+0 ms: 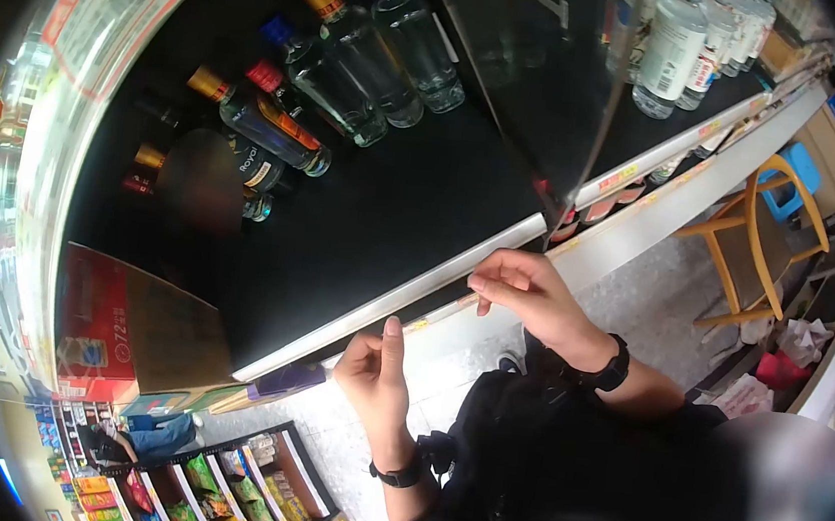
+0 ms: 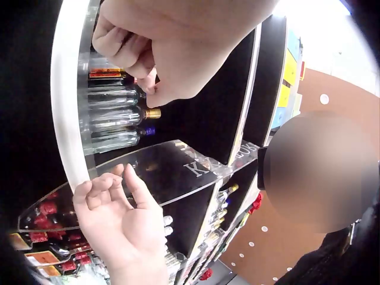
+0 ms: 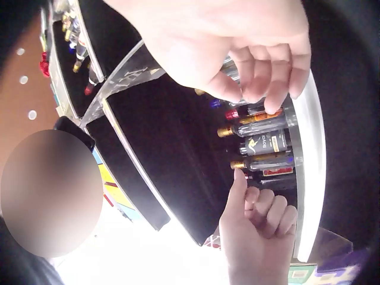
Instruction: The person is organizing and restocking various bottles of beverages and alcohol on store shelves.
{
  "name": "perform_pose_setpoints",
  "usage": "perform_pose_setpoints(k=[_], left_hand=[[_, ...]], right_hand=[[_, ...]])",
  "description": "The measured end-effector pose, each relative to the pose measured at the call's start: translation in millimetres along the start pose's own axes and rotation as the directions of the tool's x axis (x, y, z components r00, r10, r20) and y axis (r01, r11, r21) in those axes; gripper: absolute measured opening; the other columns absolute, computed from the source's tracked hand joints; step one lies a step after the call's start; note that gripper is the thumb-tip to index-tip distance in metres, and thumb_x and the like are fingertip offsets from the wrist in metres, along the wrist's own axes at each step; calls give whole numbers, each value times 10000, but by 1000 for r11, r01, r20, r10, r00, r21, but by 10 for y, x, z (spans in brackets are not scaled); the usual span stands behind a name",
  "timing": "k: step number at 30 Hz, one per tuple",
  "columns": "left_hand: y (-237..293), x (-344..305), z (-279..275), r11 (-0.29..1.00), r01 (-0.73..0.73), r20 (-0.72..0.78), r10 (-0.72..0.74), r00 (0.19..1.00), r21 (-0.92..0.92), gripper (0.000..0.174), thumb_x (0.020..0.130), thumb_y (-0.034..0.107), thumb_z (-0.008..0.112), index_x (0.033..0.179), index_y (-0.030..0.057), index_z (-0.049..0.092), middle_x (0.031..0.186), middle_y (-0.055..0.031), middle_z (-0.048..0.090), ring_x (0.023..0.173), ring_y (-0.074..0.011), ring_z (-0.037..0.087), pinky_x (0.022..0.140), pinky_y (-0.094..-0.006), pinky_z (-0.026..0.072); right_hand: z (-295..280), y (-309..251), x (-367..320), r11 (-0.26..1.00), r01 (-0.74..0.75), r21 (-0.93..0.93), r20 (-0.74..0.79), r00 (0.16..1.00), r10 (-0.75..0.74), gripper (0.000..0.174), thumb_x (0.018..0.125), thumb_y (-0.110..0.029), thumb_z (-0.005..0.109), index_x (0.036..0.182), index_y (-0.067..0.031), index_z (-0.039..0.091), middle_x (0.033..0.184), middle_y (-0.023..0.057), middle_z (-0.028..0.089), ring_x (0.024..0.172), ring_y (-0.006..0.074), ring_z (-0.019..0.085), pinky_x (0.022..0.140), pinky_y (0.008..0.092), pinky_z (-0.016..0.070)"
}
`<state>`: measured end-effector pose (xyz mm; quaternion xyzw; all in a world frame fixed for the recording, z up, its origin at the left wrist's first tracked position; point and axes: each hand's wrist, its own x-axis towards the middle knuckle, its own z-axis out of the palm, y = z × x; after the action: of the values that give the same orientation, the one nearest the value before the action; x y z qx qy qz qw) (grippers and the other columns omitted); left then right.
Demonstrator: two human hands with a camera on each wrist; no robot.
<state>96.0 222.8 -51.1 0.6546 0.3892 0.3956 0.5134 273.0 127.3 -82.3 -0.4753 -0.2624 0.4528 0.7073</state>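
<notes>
My left hand (image 1: 378, 382) is raised at the front edge of a dark shelf (image 1: 380, 227), fingers loosely curled and thumb extended, holding nothing. Farther along the same edge, my right hand (image 1: 532, 300) hovers with bent fingers and nothing between them. Both wrists wear black bands. Deeper on the shelf stand clear glass bottles (image 1: 356, 69) with blue and gold caps. Beside them are a bottle with an orange label (image 1: 279, 132) and a dark bottle marked Royal (image 3: 265, 143). In the right wrist view, the left hand (image 3: 261, 222) shows its curled fingers. Both hands are apart from the bottles.
A clear divider (image 1: 548, 153) separates these bottles from more clear bottles (image 1: 671, 54). A red and brown carton (image 1: 149, 335) sits at the shelf's left end. Below are a snack rack (image 1: 225, 488) and, to the right, a wooden chair (image 1: 761, 243). Another person's legs (image 1: 159, 437) show lower left.
</notes>
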Motion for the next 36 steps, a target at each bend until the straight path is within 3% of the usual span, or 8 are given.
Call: perform_pose_setpoints(k=[10,14,15,19,21,27,34,36], left_hand=[[-231,-535,-357,997,70,49,-71,996,14,310,951,165,677,701,41,543,614,75,437,566,-13,301,514,-209,175],[-307,-578,-334,998,60,124,-62,990,21,308,948,179,685,719,22,554,621,63,456,578,-21,334,523,-217,206],[-285,-581,-333,997,73,152,-76,986,27,302,931,208,714,742,10,586,637,39,529,573,-26,398,537,-192,288],[-209,-633,-156,998,65,211,-59,976,-18,287,935,195,708,744,17,587,625,53,503,581,-26,398,543,-196,281],[-174,-640,-2,998,51,253,-39,967,-40,275,931,187,712,751,15,594,636,51,518,583,-25,396,548,-200,281],[-60,-571,712,1000,25,417,-18,909,-11,237,904,162,738,764,21,609,640,33,570,584,-29,493,535,-191,341],[257,-470,2107,989,-150,552,123,825,5,249,879,158,757,741,3,620,606,8,567,553,-32,483,510,-203,366],[391,-387,2494,981,-191,528,165,833,-5,226,873,146,756,764,1,621,622,-13,593,548,-49,505,523,-213,391]], right_hand=[[598,333,-382,988,-32,-153,101,994,47,180,965,-181,646,975,-1,642,790,17,639,724,68,613,643,214,488],[625,428,-549,987,-30,-158,33,999,35,213,963,-216,655,971,-4,647,775,7,627,717,58,607,632,207,485],[599,408,-609,987,-34,-159,10,999,36,213,963,-216,655,971,-4,647,775,7,627,717,58,607,632,207,485],[442,275,-712,983,-15,-183,-78,997,1,210,957,-215,662,954,-5,654,720,-11,591,656,44,560,587,206,449],[337,201,-732,984,-3,-180,-130,991,-21,209,950,-215,670,953,-5,662,675,-31,550,611,32,503,544,206,401],[-243,-14,-794,983,74,-166,-226,968,-111,212,937,-228,680,908,-19,660,672,-20,572,610,40,517,532,219,392],[-1464,-534,-743,988,139,-62,-443,884,-152,121,953,-140,657,924,-23,664,724,-37,613,621,17,510,545,192,393],[-1795,-667,-674,964,259,-58,-473,843,-255,130,954,-147,657,929,-20,664,730,-25,630,614,31,522,554,191,409]])
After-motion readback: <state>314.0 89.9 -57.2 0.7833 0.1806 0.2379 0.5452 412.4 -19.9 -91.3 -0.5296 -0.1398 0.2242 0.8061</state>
